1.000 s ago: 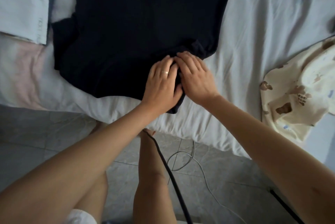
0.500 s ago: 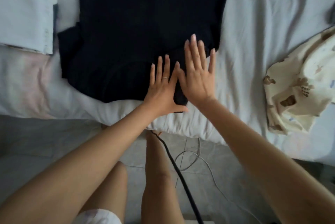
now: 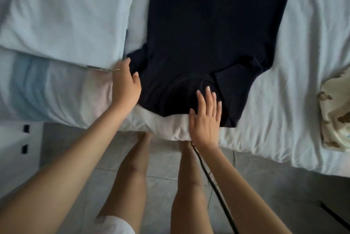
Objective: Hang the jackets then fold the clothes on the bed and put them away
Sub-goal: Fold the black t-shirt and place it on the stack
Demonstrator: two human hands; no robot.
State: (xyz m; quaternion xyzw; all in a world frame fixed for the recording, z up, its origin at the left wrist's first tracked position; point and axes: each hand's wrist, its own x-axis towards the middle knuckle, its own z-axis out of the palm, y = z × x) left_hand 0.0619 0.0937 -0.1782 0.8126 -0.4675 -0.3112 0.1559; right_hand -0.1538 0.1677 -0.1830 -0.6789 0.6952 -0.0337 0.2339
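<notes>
A dark navy T-shirt (image 3: pixel 204 40) lies flat on the white bed (image 3: pixel 295 86), collar toward me near the bed's front edge, its right sleeve folded in over the body. My left hand (image 3: pixel 125 86) is at the shirt's left sleeve, fingers curled against the sleeve edge; whether it grips the cloth is unclear. Fingers apart, my right hand (image 3: pixel 205 118) rests flat on the shirt's near edge, right of the collar, holding nothing.
A pale blue folded cloth or pillow (image 3: pixel 64 12) lies left of the shirt. A cream garment with brown prints (image 3: pixel 335 112) sits at the bed's right edge. A black cable (image 3: pixel 214 182) runs down the tiled floor past my legs. White furniture (image 3: pixel 17 150) stands at left.
My hands, side by side and flat on the shirt's lower right part, have parted. The left one went across to the left sleeve; the right slid down toward the near edge.
</notes>
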